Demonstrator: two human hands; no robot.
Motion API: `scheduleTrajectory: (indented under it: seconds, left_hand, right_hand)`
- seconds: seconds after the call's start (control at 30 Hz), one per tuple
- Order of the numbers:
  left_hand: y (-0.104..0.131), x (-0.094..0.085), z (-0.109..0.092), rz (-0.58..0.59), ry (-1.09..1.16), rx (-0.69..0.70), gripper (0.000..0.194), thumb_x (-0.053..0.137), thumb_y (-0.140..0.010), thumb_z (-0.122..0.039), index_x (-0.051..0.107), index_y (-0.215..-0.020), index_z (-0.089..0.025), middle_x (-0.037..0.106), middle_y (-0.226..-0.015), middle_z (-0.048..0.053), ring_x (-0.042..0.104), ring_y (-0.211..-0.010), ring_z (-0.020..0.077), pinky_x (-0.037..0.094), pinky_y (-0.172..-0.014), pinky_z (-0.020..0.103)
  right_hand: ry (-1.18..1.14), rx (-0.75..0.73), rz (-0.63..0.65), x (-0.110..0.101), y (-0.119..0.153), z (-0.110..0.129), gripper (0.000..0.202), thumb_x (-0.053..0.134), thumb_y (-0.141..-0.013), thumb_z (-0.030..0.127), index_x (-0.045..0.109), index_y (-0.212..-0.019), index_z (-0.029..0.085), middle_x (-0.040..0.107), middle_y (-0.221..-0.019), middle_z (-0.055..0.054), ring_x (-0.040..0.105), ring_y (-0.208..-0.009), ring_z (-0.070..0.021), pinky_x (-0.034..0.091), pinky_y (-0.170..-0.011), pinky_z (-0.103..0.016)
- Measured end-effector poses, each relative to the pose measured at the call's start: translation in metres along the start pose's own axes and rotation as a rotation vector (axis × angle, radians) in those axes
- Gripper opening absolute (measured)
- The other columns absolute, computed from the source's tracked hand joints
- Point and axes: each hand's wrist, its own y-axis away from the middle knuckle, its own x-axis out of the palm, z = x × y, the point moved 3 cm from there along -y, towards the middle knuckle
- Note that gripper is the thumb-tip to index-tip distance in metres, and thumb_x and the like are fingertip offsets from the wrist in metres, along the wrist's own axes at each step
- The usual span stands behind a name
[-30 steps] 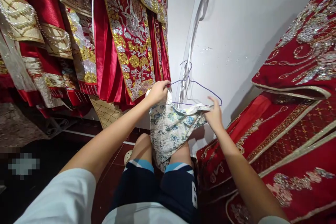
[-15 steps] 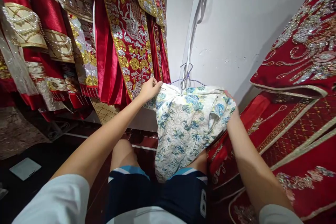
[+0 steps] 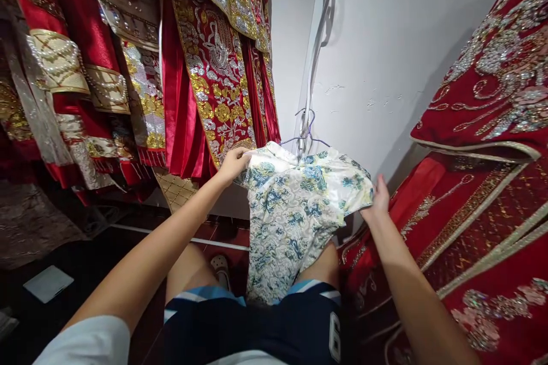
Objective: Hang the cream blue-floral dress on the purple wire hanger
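Observation:
A white short-sleeved garment (image 3: 295,211) with blue and green flowers hangs on a thin purple hanger (image 3: 309,136), its lower part draped down over my lap. My left hand (image 3: 233,165) is closed on the garment's left shoulder edge, thumb and fingers pinching the cloth. At the other side my right hand (image 3: 379,197) touches the hem of the outstretched sleeve. Its visible fingers point upward and lie straight beside the cloth; the thumb is partly hidden under the sleeve.
Red costumes (image 3: 222,80) with gold and silver embroidery hang at left. More beaded red garments (image 3: 483,177) fill the right side. A white metal post (image 3: 314,45) stands against the wall behind the hanger. A pale flat object (image 3: 48,284) lies on a dark surface at lower left.
The garment's collar and right sleeve have spread out, and more of the hanger shows. My right hand has come out from behind the cloth, fingers straightened. My left hand has shifted slightly left and down.

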Motion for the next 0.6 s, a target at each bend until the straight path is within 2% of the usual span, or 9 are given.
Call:
scheduleTrajectory:
  seconds: [0.07, 0.13, 0.2, 0.3, 0.4, 0.43, 0.5, 0.53, 0.6]
  left_hand:
    - [-0.005, 0.002, 0.0, -0.132, 0.203, -0.066, 0.026, 0.066, -0.074, -0.036, 0.068, -0.088, -0.014, 0.068, -0.088, 0.008, 0.062, -0.081, 0.0206, 0.05, -0.077, 0.033]
    - [-0.013, 0.002, -0.011, -0.233, 0.297, -0.038, 0.033, 0.066, -0.075, -0.036, 0.068, -0.099, -0.013, 0.069, -0.098, 0.01, 0.064, -0.088, 0.0213, 0.051, -0.081, 0.034]
    - [-0.021, 0.002, -0.03, -0.224, 0.26, 0.08, 0.042, 0.065, -0.077, -0.032, 0.064, -0.115, -0.014, 0.067, -0.114, 0.012, 0.063, -0.101, 0.0236, 0.051, -0.09, 0.037]
    - [-0.019, 0.004, -0.058, -0.097, -0.095, 0.285, 0.06, 0.067, -0.073, -0.022, 0.057, -0.132, -0.02, 0.058, -0.134, 0.013, 0.052, -0.124, 0.0304, 0.042, -0.105, 0.048]
    - [-0.001, 0.013, -0.066, -0.005, -0.551, 0.425, 0.079, 0.071, -0.067, -0.019, 0.048, -0.143, -0.026, 0.044, -0.148, 0.014, 0.033, -0.138, 0.0394, 0.027, -0.111, 0.061]
    - [0.006, 0.018, -0.063, 0.017, -0.641, 0.471, 0.083, 0.072, -0.067, -0.02, 0.044, -0.145, -0.026, 0.042, -0.148, 0.016, 0.03, -0.139, 0.0407, 0.024, -0.112, 0.063]
    - [0.021, 0.033, -0.053, 0.07, -0.695, 0.569, 0.083, 0.071, -0.07, -0.024, 0.039, -0.147, -0.022, 0.045, -0.142, 0.018, 0.035, -0.136, 0.0394, 0.02, -0.114, 0.062]
    - [0.028, 0.042, -0.045, 0.103, -0.674, 0.611, 0.08, 0.069, -0.073, -0.026, 0.039, -0.146, -0.02, 0.049, -0.136, 0.018, 0.04, -0.132, 0.0374, 0.021, -0.114, 0.06]
    - [0.04, 0.059, -0.029, 0.153, -0.557, 0.654, 0.072, 0.067, -0.078, -0.034, 0.04, -0.143, -0.016, 0.053, -0.127, 0.018, 0.048, -0.122, 0.0344, 0.028, -0.113, 0.056]
  right_hand:
    - [-0.028, 0.077, -0.013, -0.003, -0.006, 0.006, 0.045, 0.071, -0.077, 0.061, 0.07, -0.091, 0.018, 0.074, -0.086, -0.009, 0.073, -0.083, -0.0285, 0.061, -0.076, -0.044]
    - [-0.058, 0.096, -0.04, -0.002, -0.012, 0.016, 0.041, 0.077, -0.072, 0.055, 0.069, -0.091, 0.019, 0.074, -0.087, -0.008, 0.073, -0.085, -0.0281, 0.06, -0.078, -0.044]
    - [-0.102, 0.08, -0.071, 0.001, -0.014, 0.028, 0.04, 0.073, -0.075, 0.055, 0.069, -0.092, 0.019, 0.074, -0.092, -0.008, 0.073, -0.089, -0.0282, 0.06, -0.08, -0.044]
    - [-0.137, 0.042, -0.152, 0.005, 0.003, 0.042, 0.042, 0.066, -0.082, 0.058, 0.07, -0.1, 0.021, 0.074, -0.104, -0.01, 0.071, -0.1, -0.0287, 0.06, -0.084, -0.044]
    - [-0.102, 0.047, -0.218, 0.007, 0.051, 0.046, 0.053, 0.059, -0.085, 0.064, 0.069, -0.116, 0.022, 0.072, -0.114, -0.014, 0.07, -0.107, -0.0315, 0.059, -0.087, -0.046]
    - [-0.085, 0.073, -0.205, 0.007, 0.072, 0.045, 0.059, 0.058, -0.084, 0.066, 0.067, -0.122, 0.022, 0.072, -0.117, -0.015, 0.069, -0.109, -0.0326, 0.058, -0.089, -0.047]
    - [-0.067, 0.143, -0.163, 0.007, 0.118, 0.041, 0.072, 0.059, -0.081, 0.071, 0.061, -0.134, 0.024, 0.071, -0.121, -0.014, 0.067, -0.114, -0.0351, 0.057, -0.094, -0.051]
    - [-0.06, 0.183, -0.093, 0.009, 0.141, 0.04, 0.076, 0.064, -0.078, 0.072, 0.059, -0.139, 0.026, 0.07, -0.123, -0.014, 0.065, -0.118, -0.0365, 0.055, -0.096, -0.053]
    - [-0.074, 0.264, 0.243, 0.022, 0.18, 0.039, 0.095, 0.084, -0.061, 0.066, 0.054, -0.144, 0.032, 0.063, -0.138, -0.013, 0.056, -0.13, -0.0402, 0.049, -0.105, -0.054]
